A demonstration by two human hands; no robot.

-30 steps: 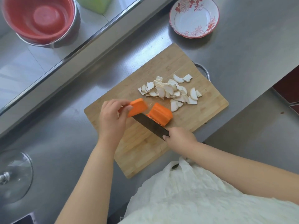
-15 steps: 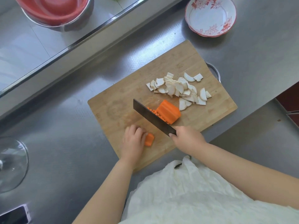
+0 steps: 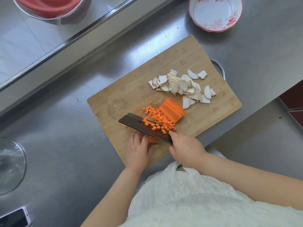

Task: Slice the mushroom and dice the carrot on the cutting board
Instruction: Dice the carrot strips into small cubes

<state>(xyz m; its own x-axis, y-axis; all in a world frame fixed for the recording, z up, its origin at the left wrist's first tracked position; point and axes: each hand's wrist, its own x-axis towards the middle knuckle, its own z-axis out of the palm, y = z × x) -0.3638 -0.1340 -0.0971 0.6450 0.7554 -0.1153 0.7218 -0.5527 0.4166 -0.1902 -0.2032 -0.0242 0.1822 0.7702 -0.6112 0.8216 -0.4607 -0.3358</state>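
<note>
Gripping the handle end of a dark cleaver (image 3: pixel 144 126), the right hand (image 3: pixel 185 150) lays its blade tilted, long axis running from lower right to upper left, carrot dice (image 3: pixel 157 120) strewn on it. Curled over a small carrot piece (image 3: pixel 152 140), the left hand (image 3: pixel 139 148) holds it down. Both work on a wooden cutting board (image 3: pixel 131 97) set diagonally on the steel table (image 3: pixel 68 145). White mushroom slices (image 3: pixel 182 86) pile at its far right; a ridged orange carrot chunk (image 3: pixel 172 111) lies just beside them. No writing is readable.
</note>
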